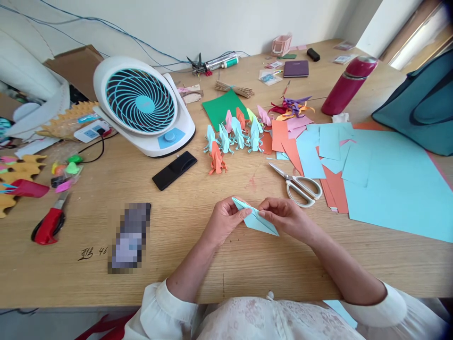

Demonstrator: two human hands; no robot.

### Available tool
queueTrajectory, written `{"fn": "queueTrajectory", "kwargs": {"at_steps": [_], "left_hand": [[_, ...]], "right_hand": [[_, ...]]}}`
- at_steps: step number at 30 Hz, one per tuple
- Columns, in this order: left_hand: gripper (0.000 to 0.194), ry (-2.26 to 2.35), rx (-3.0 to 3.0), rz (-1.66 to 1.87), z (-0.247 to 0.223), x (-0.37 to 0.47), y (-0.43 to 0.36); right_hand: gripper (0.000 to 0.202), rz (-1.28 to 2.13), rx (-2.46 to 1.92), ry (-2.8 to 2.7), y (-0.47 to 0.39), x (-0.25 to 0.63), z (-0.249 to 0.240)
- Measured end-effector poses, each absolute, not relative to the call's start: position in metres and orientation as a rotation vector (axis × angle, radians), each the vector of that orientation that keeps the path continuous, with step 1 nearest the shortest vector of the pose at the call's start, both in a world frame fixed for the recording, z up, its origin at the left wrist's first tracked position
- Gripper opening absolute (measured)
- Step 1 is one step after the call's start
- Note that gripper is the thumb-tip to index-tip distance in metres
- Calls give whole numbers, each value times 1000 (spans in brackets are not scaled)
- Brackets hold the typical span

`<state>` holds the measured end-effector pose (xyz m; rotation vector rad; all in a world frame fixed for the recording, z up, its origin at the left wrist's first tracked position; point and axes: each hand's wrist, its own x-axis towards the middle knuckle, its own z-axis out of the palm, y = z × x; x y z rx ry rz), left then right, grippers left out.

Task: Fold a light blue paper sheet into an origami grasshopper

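A folded light-blue paper (261, 224) is pinched between my two hands above the front of the wooden table. My left hand (226, 218) grips its left part, with the thumb on top and the fingers curled beneath. On the other side, my right hand (286, 215) holds its upper edge between thumb and fingertips. The paper has a diagonal crease and pointed ends. Beyond my hands stand several folded paper figures, among them a light-blue one (255, 136) and an orange one (216, 159). White-handled scissors (300, 186) lie just past my right hand.
Blue paper sheets (396, 184) and orange strips (334, 189) spread out at right, near a red flask (348, 87) and a teal bag (417, 104). A white fan (143, 106), a black phone (174, 171), a blurred-out object (130, 236) and a red-handled cutting tool (51, 224) are at left.
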<state>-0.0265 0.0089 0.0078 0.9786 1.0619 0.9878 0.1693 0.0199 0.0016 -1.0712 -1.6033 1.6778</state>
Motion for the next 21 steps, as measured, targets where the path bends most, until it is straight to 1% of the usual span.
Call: {"fn": "queueTrajectory", "kwargs": {"at_steps": [2,6,8,13,15,17,20,21], "left_hand": [[34,1123,937,1016,4,-23,6],[34,1224,907,1068,-3,-16,-2],[34,1259,914,1078,-6,-12,-8],[32,1337,1045,1092,-17,-5,-19],[28,1413,1187,1051,-18,-5,-23],[26,1537,1420,961,-15,-7,-27],[33,1648,1975,861,-4,-16,-33],[31,1632,2163,823,0,-19,-34]], "right_hand": [[29,1569,-1110,-1640,19,171,4],[10,998,-1126,-1869,8,174,7],[11,779,-1037,-2013,-1,176,8],[22,384,-917,-2370,-22,182,3],[25,256,-933,-2454,-25,183,-2],[22,181,-944,-2490,-27,184,-8],[19,159,-911,-2526,-26,184,-14],[18,159,-898,-2536,-25,184,-14]]}}
